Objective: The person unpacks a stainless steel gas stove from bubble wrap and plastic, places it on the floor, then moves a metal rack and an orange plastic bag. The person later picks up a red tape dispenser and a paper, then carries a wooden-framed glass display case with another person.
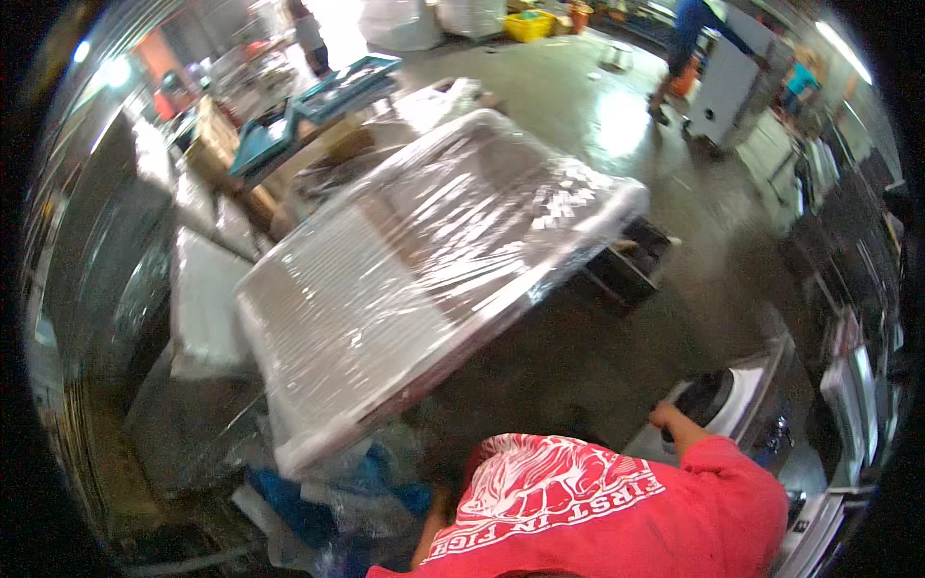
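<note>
Wrapped panel (434, 255): one, large, flat, under clear plastic film; middle of view, lying aslant, near end lower left, far end upper right. Pale ribbed area at the left, brownish area toward the right.

Right hand (663, 415): bare, arm reaching out from a red shirt (578, 511) with white print; fingers bunched at the near edge of a white piece (747, 390) bearing a dark round part (706, 397). Whether it grips or merely touches, cannot tell.

Left forearm (427, 535): bare, at the shirt's left side, pointing toward the wrapped panel's lower edge. Left hand: lost in shadow; spread or holding, cannot tell.

Blue plastic (284, 496): crumpled, among clear film, below the panel's near end.

White panel (205, 303): one, standing just left of the wrapped panel.

Dark box (626, 268): open, partly beneath the panel's right end.

Blue trays (347, 87): two, beyond the panel, upper left.

Yellow crate (528, 24): one, far side, on the grey floor (540, 82).

Co-worker (692, 34): dark blue clothing, upper right, beside a tall pale cabinet (737, 82), which is tilted.
</note>
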A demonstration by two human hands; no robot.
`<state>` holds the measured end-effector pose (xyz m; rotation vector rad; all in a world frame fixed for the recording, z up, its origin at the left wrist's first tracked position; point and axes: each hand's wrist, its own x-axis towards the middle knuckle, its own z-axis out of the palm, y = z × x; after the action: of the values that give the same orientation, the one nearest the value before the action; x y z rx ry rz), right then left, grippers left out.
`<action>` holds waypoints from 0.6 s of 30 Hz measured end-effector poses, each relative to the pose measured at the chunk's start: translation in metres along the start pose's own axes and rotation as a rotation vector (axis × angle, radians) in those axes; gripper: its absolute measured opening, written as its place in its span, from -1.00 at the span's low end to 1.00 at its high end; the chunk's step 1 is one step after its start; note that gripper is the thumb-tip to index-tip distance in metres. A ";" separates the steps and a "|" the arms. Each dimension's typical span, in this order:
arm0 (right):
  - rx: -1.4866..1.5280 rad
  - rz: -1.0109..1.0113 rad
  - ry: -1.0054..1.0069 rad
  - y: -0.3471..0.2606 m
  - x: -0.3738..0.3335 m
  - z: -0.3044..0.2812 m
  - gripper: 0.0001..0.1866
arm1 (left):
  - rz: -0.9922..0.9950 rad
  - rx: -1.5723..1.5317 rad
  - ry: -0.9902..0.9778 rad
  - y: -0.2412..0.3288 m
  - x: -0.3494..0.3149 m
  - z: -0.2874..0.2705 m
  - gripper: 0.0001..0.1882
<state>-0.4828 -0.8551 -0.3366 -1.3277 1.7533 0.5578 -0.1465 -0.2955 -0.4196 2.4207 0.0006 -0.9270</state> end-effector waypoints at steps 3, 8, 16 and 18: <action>-0.136 -0.087 -0.015 0.061 0.066 -0.009 -0.60 | 0.156 0.132 -0.099 0.093 0.035 0.029 -0.46; -0.386 -0.423 -0.068 0.028 0.107 -0.040 -0.51 | 0.337 0.309 -0.214 0.242 0.066 0.089 -0.47; 0.283 -0.549 0.002 -0.046 0.081 -0.224 -0.43 | 0.314 0.457 -0.500 0.420 0.109 0.243 -0.54; 0.443 -0.499 -0.070 -0.050 0.096 -0.283 -0.42 | 0.309 0.447 -0.585 0.458 0.110 0.284 -0.54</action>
<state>-0.5445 -1.1407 -0.2558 -1.3317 1.3149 -0.0626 -0.1528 -0.8457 -0.4391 2.3243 -0.8458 -1.5675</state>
